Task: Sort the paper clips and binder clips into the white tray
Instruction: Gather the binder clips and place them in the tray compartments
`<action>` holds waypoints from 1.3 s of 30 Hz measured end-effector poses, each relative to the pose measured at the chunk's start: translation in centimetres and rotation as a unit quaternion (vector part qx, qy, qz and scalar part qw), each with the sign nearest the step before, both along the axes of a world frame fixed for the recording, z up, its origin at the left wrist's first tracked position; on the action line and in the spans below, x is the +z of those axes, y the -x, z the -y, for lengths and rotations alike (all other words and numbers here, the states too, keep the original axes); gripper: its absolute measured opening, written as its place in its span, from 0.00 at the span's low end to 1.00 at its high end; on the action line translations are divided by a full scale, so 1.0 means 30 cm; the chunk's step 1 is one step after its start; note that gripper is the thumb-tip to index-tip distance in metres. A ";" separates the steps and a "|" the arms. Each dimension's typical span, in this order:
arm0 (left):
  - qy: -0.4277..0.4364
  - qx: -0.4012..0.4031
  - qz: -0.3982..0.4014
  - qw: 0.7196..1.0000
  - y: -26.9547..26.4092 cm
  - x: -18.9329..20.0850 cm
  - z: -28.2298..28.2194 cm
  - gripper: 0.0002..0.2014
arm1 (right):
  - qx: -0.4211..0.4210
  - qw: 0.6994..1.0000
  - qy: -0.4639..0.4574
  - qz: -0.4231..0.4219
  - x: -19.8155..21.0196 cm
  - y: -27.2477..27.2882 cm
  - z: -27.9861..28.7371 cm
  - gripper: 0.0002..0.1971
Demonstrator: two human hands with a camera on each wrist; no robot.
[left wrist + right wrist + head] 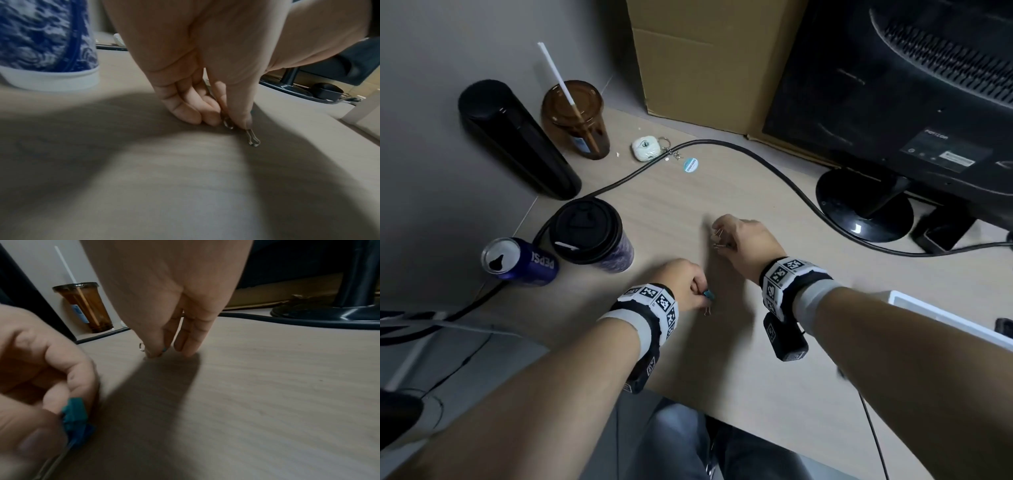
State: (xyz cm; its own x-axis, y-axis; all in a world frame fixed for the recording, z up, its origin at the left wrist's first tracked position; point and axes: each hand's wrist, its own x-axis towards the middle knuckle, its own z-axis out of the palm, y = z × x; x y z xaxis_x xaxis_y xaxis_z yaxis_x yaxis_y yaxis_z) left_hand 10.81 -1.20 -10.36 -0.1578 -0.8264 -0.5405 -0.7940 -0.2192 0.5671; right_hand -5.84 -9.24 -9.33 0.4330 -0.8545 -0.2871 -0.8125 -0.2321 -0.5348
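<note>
My left hand (pixel 701 292) pinches a blue binder clip (pixel 709 294) low over the desk near its front edge; one silver wire handle (pixel 707 311) points toward me. In the left wrist view the left hand (pixel 230 121) has thumb and fingers closed on the clip, and a wire handle (pixel 253 140) touches the desk. My right hand (pixel 719 237), a little farther back, pinches a teal binder clip (pixel 164 350) at the desk surface, its wire loop (pixel 141 347) sticking out to the left. The white tray (pixel 941 317) lies at the right edge.
A lidded paper cup (pixel 589 233) and a Pepsi can (pixel 518 262) stand left of my left hand. Farther back are a black cylinder (pixel 517 140), an iced drink (pixel 577 120), a black cable (pixel 774 171), a cardboard box (pixel 709 58) and the monitor base (pixel 864 205).
</note>
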 end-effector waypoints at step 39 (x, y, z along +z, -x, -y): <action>-0.012 -0.036 -0.012 0.999 0.300 0.132 -0.043 0.09 | -0.033 0.997 -0.053 -0.033 0.090 0.419 -0.226 0.06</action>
